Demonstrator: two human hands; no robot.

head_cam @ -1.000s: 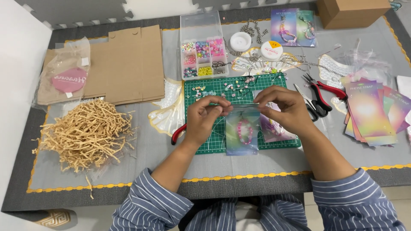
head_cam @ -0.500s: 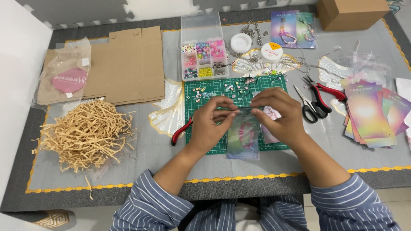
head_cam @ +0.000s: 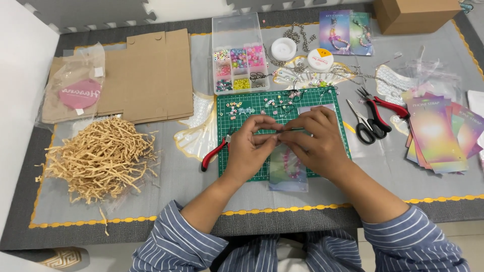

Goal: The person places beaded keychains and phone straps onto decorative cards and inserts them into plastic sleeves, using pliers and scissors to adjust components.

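Observation:
My left hand [head_cam: 250, 146] and my right hand [head_cam: 313, 143] meet over the green cutting mat [head_cam: 242, 121], fingertips pinched together on the top edge of a small clear plastic bag [head_cam: 287, 171]. The bag hangs down toward me and holds a pink beaded strap on a pastel card. Loose letter beads [head_cam: 234, 108] lie on the mat just beyond my left hand. Red-handled pliers [head_cam: 214, 155] rest at the mat's left edge, beside my left wrist.
A clear bead organiser [head_cam: 238, 58] stands behind the mat. Scissors [head_cam: 363, 123] and red cutters [head_cam: 383, 105] lie to the right, beside a stack of pastel cards [head_cam: 436, 133]. Flat cardboard [head_cam: 146, 75], paper shred [head_cam: 96, 158] and a brown box [head_cam: 416, 14] surround the work.
Both hands have drawn closer together and slightly toward me. The clear bag, earlier lying between them on the mat, is now pinched at its top edge by both hands.

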